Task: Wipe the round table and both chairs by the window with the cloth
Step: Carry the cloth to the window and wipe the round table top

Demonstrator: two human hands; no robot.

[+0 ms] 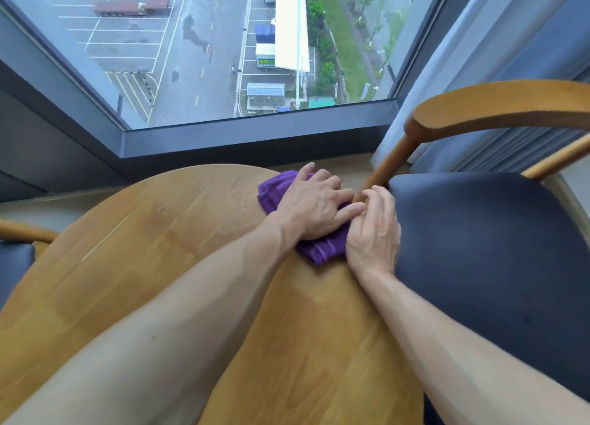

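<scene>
At the 2 o'clock edge of the round wooden surface (166, 265), next to the window, the purple cloth (274, 190) lies bunched under both of your hands. The left hand (314, 206) presses flat on it with fingers straight and spread; nothing is pinched in that grip. The right hand (373, 233) rests at the cloth's 3 o'clock edge, fingers curled, touching the left fingertips; whether it holds a fold cannot be told. Expect the cloth to handle as light, soft and limp: it will bunch rather than slide stiffly. Take hold across the folded middle. The chair (479, 249) stands just beside, at 3 o'clock.
</scene>
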